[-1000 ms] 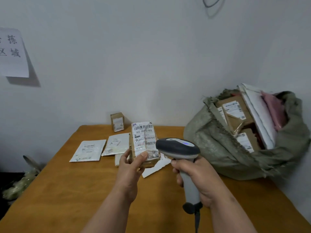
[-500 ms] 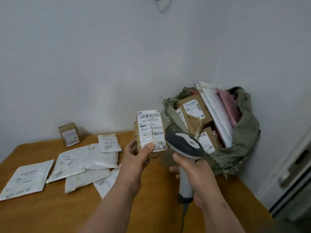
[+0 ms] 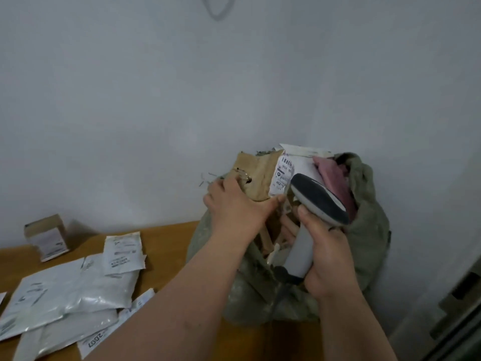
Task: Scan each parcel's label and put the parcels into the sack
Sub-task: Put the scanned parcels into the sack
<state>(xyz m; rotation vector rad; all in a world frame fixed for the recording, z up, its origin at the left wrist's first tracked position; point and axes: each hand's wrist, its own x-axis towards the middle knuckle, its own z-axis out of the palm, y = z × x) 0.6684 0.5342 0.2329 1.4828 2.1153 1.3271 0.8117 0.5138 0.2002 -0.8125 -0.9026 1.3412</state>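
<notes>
My left hand point(image 3: 235, 207) grips a brown cardboard parcel point(image 3: 260, 175) with a white barcode label and holds it over the open mouth of the grey-green sack point(image 3: 369, 230). The sack stands on the right end of the wooden table point(image 3: 166, 238) against the wall, with brown boxes, white mailers and a pink packet inside it. Just right of the parcel, my right hand point(image 3: 325, 254) grips the grey handheld scanner point(image 3: 316, 201) by its handle, its dark head in front of the sack's mouth.
Several white mailer bags point(image 3: 70, 290) lie overlapped on the left of the table. A small brown box point(image 3: 46, 237) stands near the wall at the far left. A grey door frame point(image 3: 453, 308) runs down the right edge.
My left hand has carried the brown parcel up and right, from in front of the scanner to the sack's mouth. The scanner hand has moved closer to the sack. The view has turned right.
</notes>
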